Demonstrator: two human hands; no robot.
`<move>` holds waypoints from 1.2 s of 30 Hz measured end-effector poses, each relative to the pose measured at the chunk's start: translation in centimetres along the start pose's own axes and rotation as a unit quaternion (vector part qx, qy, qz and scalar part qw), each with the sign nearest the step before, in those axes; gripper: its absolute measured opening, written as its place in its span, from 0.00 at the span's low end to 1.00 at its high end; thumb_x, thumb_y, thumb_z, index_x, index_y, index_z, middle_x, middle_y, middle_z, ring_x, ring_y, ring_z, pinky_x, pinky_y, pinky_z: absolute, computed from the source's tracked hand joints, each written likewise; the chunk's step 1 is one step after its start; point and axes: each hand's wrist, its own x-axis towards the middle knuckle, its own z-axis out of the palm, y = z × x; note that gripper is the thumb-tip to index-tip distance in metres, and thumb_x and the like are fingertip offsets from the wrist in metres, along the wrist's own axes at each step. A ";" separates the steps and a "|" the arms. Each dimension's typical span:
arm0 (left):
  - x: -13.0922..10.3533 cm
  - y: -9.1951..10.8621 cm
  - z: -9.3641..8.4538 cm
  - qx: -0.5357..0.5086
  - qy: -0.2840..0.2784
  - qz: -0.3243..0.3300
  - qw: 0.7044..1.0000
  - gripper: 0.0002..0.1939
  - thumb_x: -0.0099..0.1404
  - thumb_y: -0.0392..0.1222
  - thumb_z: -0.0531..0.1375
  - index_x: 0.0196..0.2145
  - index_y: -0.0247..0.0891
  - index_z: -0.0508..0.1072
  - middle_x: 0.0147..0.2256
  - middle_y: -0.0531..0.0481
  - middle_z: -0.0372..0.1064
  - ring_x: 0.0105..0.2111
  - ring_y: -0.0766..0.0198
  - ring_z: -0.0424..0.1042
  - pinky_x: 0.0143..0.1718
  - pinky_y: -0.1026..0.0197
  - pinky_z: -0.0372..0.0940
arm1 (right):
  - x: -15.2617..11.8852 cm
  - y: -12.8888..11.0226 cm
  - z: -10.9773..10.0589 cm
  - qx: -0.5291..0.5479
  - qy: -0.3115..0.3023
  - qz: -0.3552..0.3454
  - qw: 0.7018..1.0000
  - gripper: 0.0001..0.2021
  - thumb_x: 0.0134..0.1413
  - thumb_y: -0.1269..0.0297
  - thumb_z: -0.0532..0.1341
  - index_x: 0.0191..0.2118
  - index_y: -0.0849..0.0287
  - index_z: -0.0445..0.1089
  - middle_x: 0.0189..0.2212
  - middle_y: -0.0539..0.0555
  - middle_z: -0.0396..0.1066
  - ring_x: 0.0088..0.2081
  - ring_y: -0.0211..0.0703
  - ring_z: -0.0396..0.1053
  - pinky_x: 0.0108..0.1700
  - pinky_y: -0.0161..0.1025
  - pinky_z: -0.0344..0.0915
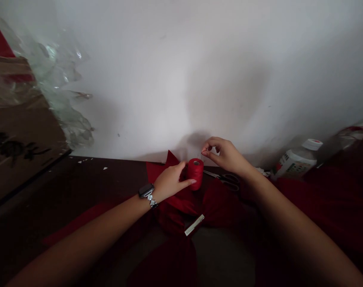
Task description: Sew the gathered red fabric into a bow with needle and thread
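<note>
My left hand, with a watch and bracelet at the wrist, is closed around the side of a red spool of thread. The spool stands upright among red fabric. Just above and right of its top, my right hand pinches a thin needle between thumb and index finger. Another fine pin-like thing pokes up from the spool's top; it is too small to make out fully. Behind the spool, on the right, lie scissors. A pale clothespin sits on the gathered red fabric in front.
A cardboard box with dark writing stands at the left, clear plastic wrap bunched beside it. At the right is a white-capped bottle. A white wall rises behind the dark table, where small white scraps lie.
</note>
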 end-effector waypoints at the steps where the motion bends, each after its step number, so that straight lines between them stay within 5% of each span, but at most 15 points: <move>1: 0.0 0.0 0.0 0.000 -0.001 0.000 1.000 0.23 0.62 0.53 0.60 0.49 0.35 0.64 0.39 0.41 0.74 0.37 0.54 0.75 0.34 0.58 0.67 | 0.0 -0.1 0.0 0.006 -0.006 0.000 1.000 0.04 0.52 0.66 0.60 0.28 0.59 0.70 0.30 0.53 0.71 0.33 0.41 0.66 0.35 0.38 0.58; 8: 0.0 0.0 0.0 -0.003 -0.001 0.000 1.000 0.25 0.62 0.53 0.60 0.50 0.35 0.64 0.40 0.40 0.74 0.38 0.53 0.75 0.36 0.57 0.68 | 0.0 0.0 -0.1 0.047 -0.028 0.049 0.997 0.07 0.50 0.63 0.61 0.27 0.60 0.71 0.28 0.52 0.72 0.32 0.40 0.67 0.35 0.37 0.58; 14: 0.0 -0.1 0.1 -0.006 0.003 0.004 1.000 0.24 0.62 0.54 0.60 0.50 0.35 0.64 0.41 0.40 0.74 0.39 0.54 0.75 0.36 0.57 0.68 | 0.2 0.0 1.1 0.074 -0.027 0.096 0.992 0.11 0.53 0.59 0.59 0.35 0.61 0.73 0.34 0.55 0.75 0.33 0.40 0.68 0.37 0.37 0.63; 24: 0.1 0.2 0.2 -0.005 0.002 0.017 1.000 0.24 0.62 0.53 0.60 0.50 0.36 0.64 0.41 0.40 0.74 0.39 0.54 0.75 0.37 0.57 0.68 | 0.3 -0.4 1.4 0.062 0.000 0.077 0.995 0.04 0.48 0.69 0.61 0.26 0.61 0.71 0.28 0.52 0.73 0.31 0.38 0.65 0.35 0.36 0.58; 36: 0.2 0.3 0.2 -0.004 -0.001 0.016 1.000 0.23 0.62 0.52 0.61 0.50 0.37 0.64 0.41 0.41 0.74 0.39 0.53 0.75 0.37 0.57 0.68 | 0.4 -0.3 1.4 0.046 0.000 0.086 0.995 0.05 0.50 0.66 0.61 0.28 0.61 0.71 0.28 0.53 0.73 0.28 0.38 0.65 0.33 0.36 0.59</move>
